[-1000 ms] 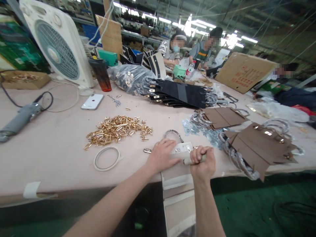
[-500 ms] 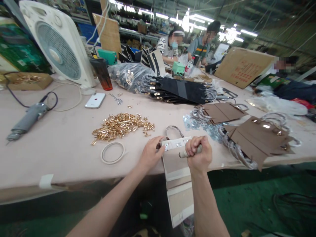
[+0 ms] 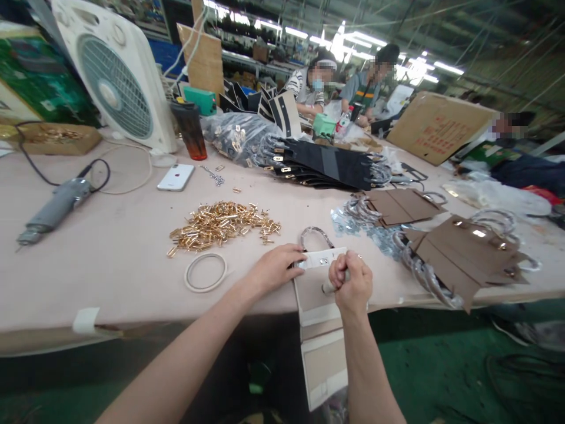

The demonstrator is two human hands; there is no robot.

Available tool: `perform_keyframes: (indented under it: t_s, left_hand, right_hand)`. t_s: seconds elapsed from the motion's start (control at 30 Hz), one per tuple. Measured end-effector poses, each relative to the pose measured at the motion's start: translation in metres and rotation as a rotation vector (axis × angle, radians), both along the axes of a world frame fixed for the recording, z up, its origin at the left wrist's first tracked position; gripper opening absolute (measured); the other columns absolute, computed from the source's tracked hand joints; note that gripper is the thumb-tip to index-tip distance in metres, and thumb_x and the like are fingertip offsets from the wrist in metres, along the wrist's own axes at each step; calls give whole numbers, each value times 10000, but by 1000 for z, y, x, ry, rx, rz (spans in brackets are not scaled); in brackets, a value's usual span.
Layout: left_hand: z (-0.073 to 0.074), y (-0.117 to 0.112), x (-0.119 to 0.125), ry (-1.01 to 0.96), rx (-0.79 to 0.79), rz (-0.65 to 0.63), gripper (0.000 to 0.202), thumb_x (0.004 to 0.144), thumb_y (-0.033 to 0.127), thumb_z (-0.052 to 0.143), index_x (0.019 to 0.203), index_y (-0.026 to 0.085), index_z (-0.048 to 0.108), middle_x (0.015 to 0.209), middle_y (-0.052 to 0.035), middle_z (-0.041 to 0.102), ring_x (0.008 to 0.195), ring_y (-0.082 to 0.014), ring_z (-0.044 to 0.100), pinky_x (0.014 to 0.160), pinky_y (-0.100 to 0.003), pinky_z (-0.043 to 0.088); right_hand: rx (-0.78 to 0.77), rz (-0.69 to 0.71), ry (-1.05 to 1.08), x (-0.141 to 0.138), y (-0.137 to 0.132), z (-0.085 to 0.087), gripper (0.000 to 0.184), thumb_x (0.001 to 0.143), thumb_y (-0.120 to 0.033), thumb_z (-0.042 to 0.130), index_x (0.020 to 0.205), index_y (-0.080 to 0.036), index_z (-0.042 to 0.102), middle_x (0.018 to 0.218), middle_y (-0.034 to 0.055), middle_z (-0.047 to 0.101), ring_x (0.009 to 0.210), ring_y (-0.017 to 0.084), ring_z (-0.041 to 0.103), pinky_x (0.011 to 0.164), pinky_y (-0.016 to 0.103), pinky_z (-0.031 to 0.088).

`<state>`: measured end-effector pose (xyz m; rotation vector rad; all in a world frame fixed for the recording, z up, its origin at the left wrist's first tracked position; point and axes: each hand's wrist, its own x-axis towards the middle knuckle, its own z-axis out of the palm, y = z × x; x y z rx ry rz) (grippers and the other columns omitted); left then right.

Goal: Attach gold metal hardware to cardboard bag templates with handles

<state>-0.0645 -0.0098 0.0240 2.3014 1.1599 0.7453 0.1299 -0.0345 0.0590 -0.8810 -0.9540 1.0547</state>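
A beige bag panel (image 3: 320,303) with a white top strip lies over the table's front edge and hangs down from it. Two small metal fittings (image 3: 323,261) show on the strip. A wrapped loop handle (image 3: 316,229) sticks out beyond its far side. At the strip's left end, my left hand (image 3: 276,270) grips the panel between thumb and fingers. Closed in a fist over the right end, my right hand (image 3: 353,282) holds a tool with a pale, thick handle (image 3: 327,287); its working end is hidden.
Gold metal fittings (image 3: 220,224) lie heaped beyond a tape roll (image 3: 205,272). At left are a power screwdriver (image 3: 55,211), phone (image 3: 175,177), tumbler (image 3: 190,132) and fan (image 3: 117,82). Brown bag panels (image 3: 459,253) are stacked right, black ones (image 3: 326,162) behind. Two people sit opposite.
My right hand has shifted slightly and turned, and the tool's handle shows less and slants more steeply. My left hand stays on the strip's left end. The whole view has shifted a little.
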Motion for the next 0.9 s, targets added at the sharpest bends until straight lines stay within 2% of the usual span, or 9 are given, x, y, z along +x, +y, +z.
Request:
perform_keyframes:
  t_s: [0.1, 0.23, 0.4, 0.53, 0.73, 0.9]
  left_hand:
    - [-4, 2, 1, 55, 39, 3, 350, 959, 331, 692, 1296, 238, 702, 1438, -101, 650, 1315, -238, 626, 1144, -407, 502]
    - [-2, 5, -3, 67, 59, -43, 424, 924, 392, 742, 1316, 238, 688, 1459, -110, 638, 1307, -243, 639, 1132, -398, 514]
    - [1, 5, 0, 131, 78, -55, 344, 957, 321, 704, 1286, 225, 675, 1379, -105, 686, 1268, -239, 658, 1108, -396, 529]
    - [-5, -3, 7, 213, 164, -4, 360, 988, 305, 655, 1328, 200, 602, 1418, -136, 648, 1259, -270, 648, 1078, -431, 541]
    - [-15, -7, 9, 146, 182, 27, 334, 1000, 320, 632, 1295, 166, 611, 1399, -153, 657, 1236, -262, 653, 1082, -427, 540]
    - [-12, -8, 11, 19, 105, 74, 322, 963, 328, 700, 1251, 195, 649, 1365, -115, 684, 1252, -247, 647, 1109, -420, 520]
  right_hand:
    - [-52, -22, 5, 7, 2, -9, 438, 984, -460, 627, 654, -186, 542, 499, -77, 416, 371, 58, 377, 347, 166, 249]
    - [-53, -52, 29, 8, 7, -18, 431, 972, -481, 637, 666, -193, 541, 495, -84, 406, 362, 56, 359, 337, 164, 243]
    - [-47, -39, -70, 6, 8, -21, 414, 962, -485, 653, 683, -193, 565, 489, -80, 423, 373, 62, 379, 337, 164, 255]
    - [-46, -41, -108, 4, 10, -21, 405, 951, -490, 667, 691, -192, 580, 480, -83, 420, 376, 61, 367, 343, 168, 255]
    - [-49, -38, -93, 4, 13, -20, 394, 947, -482, 677, 699, -193, 577, 486, -93, 401, 373, 56, 347, 349, 174, 248]
    - [-48, -25, -106, 3, 14, -21, 391, 954, -475, 673, 701, -193, 573, 492, -92, 405, 373, 55, 343, 352, 178, 239]
